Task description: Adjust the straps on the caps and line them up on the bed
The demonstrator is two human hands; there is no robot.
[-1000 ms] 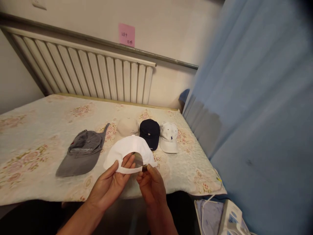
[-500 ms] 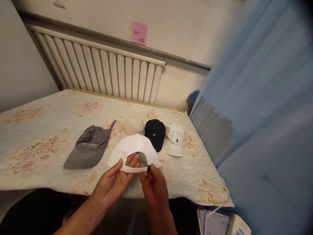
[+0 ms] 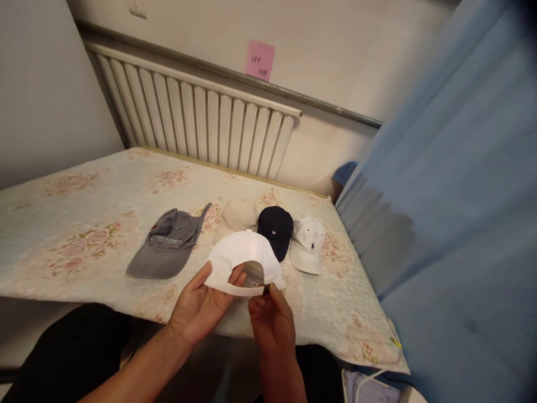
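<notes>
A white baseball cap (image 3: 247,252) is held up before me, its back opening and strap facing me. My left hand (image 3: 201,305) grips its left side, thumb outside and fingers reaching under and into the opening. At the strap's right end, my right hand (image 3: 272,316) pinches the dark buckle (image 3: 266,289). Beyond the held cap lie a beige cap (image 3: 239,214), a black cap (image 3: 275,230) and a white cap with a small dark logo (image 3: 309,244). To the left rests a grey cap (image 3: 169,243), its strap sticking out behind.
The caps lie on a bed with a floral cover (image 3: 109,184). A radiator (image 3: 193,112) and a pink note (image 3: 260,60) are at the wall behind. A blue curtain (image 3: 453,212) hangs along the right side. My dark-clad knees are under the bed's front edge.
The camera view has shifted, so everything appears farther right or slightly moved. Both hands keep their hold on the white cap, with the right fingers still at the buckle.
</notes>
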